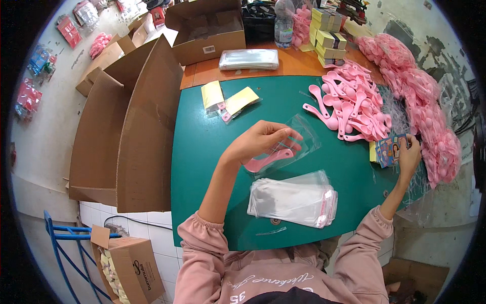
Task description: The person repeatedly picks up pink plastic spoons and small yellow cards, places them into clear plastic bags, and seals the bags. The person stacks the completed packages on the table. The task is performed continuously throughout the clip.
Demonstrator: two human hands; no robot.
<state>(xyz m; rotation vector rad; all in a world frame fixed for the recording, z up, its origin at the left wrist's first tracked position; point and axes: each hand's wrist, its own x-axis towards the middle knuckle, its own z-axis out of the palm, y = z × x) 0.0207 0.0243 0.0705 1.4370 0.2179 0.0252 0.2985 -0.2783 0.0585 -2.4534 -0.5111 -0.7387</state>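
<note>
My left hand [266,138] is closed on a clear plastic bag [308,138] above the green tabletop. A pink spoon [269,161] shows in or against that bag, just below my fingers. At the right, my right hand [411,153] pinches printed cards [389,151] at the edge of their small stack; how many it grips I cannot tell. A heap of loose pink spoons [349,104] lies beyond the cards. Nearer to me rests a pile of flat clear bags [293,198]. Two packed bags with yellow cards [212,96] lie at the far left of the tabletop.
A tall cardboard box [147,126] stands along the table's left side. Behind are an open carton [210,38], a bundle of clear bags [249,60], a water bottle [284,25] and stacked yellow cards [329,38]. Bagged pink spoons [422,101] line the right edge.
</note>
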